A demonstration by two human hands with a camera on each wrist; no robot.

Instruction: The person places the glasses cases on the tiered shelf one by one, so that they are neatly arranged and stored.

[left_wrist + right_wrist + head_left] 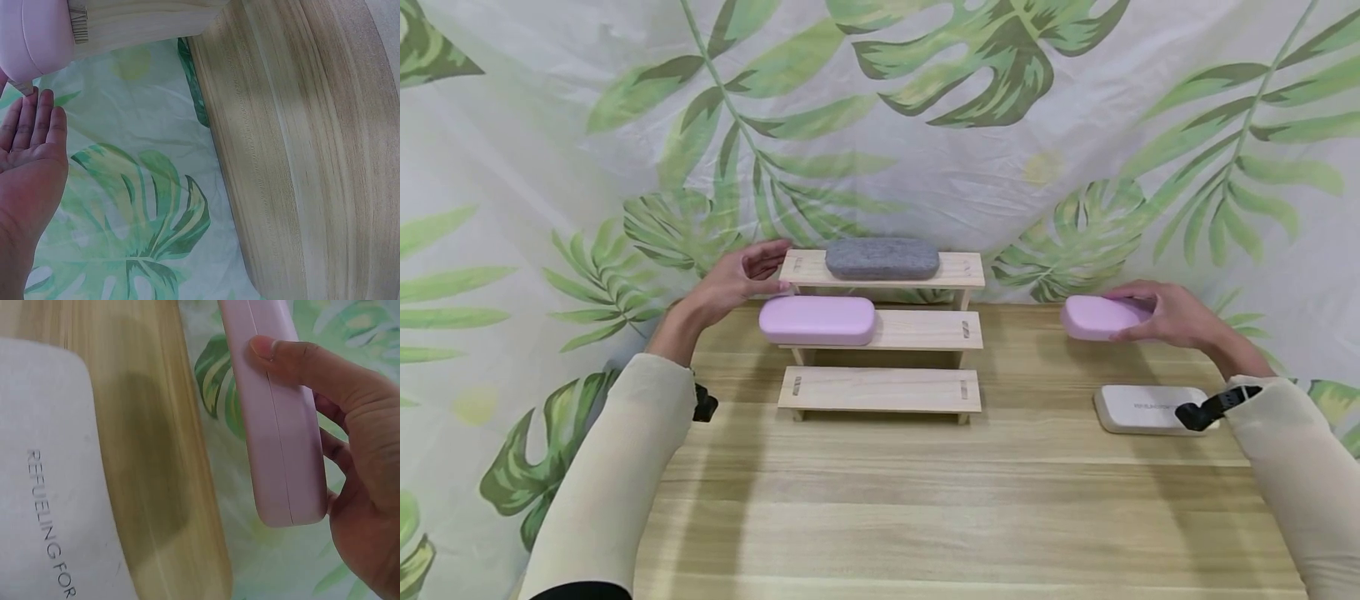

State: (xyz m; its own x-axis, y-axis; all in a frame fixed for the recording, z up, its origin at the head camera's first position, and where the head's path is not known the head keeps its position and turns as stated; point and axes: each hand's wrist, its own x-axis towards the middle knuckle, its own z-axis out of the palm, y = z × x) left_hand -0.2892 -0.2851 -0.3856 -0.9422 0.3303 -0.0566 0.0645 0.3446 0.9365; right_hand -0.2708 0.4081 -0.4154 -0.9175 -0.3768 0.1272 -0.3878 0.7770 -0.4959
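My right hand grips a pink glasses case, thumb on one side and fingers on the other. In the right wrist view this pink case hangs above the table, its seam facing the camera. My left hand is at the left end of the top step of a small wooden three-step stand. Its fingers look straight in the left wrist view, fingertips at the step's corner. A second pink glasses case lies on the left of the middle step. On the top step lies a grey felt glasses case.
A white glasses case with printed lettering lies on the wooden table at the right, below my right hand and partly behind the wrist strap. Leaf-patterned cloth hangs behind the table's back edge.
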